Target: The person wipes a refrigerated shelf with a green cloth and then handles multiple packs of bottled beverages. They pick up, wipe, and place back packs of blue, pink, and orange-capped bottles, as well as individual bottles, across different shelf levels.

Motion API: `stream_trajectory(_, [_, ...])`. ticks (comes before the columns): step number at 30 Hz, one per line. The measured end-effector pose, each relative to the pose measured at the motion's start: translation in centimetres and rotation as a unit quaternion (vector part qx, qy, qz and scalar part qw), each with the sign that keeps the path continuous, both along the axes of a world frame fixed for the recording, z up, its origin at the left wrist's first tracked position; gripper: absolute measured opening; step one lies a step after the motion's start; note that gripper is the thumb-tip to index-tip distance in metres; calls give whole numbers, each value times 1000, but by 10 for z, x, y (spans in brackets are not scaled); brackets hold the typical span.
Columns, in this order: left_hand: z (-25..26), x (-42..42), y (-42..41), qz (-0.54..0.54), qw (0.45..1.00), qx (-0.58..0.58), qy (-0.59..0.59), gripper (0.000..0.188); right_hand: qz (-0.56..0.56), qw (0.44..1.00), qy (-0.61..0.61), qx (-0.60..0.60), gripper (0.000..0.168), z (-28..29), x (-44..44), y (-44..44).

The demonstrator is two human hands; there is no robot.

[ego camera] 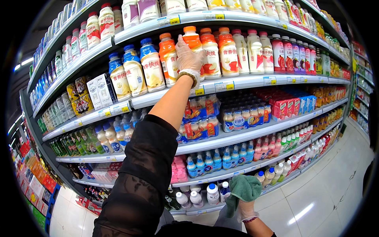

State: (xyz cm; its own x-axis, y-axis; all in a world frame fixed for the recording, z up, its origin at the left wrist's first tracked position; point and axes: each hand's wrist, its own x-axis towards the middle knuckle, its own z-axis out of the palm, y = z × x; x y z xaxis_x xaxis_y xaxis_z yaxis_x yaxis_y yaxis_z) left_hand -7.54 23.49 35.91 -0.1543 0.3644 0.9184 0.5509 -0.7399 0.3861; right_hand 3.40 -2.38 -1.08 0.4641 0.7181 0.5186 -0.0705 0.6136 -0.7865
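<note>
My left hand [191, 59], in a clear thin glove, reaches up to the middle shelf and grips an orange-capped plastic drink bottle [192, 39]. The bottle stands upright in the row, and my palm and fingers hide much of its body. Close on its left is another orange-capped bottle [169, 59]; on its right is a similar bottle [210, 54] with an apple on its label. Low at the right, my right hand [247, 209], gloved too, holds a bunched green cloth [245, 189] in front of the bottom shelf. The cloth covers most of its fingers.
Blue-capped bottles [151, 66] and white milk cartons [100, 90] stand farther left. A shelf edge [245, 83] with price tags runs beneath the row. Shrink-wrapped drink packs [245, 118] fill part of the shelf below. Stacked boxes [35, 186] sit at far left. Pale floor tiles [314, 189] lie at right.
</note>
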Motion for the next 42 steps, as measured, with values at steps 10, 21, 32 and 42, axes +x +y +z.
stream_trajectory(10, [-9, 2, 13, 75, 994, 27, 74, 95, -91, 978, -183, 32, 19, -1, -6, 5])
stream_trajectory(21, [-24, -12, -10, 133, 975, 54, 169, 81, 13, 999, -37, -27, 16, 7, -22, -2])
stream_trajectory(32, [-50, -16, -39, 123, 975, -8, 182, 65, -90, 973, -206, 44, 15, -7, -19, 4])
stream_trajectory(42, [-48, -29, -35, 100, 973, -73, 194, 40, -106, 964, -241, 30, 16, -15, -20, 2])
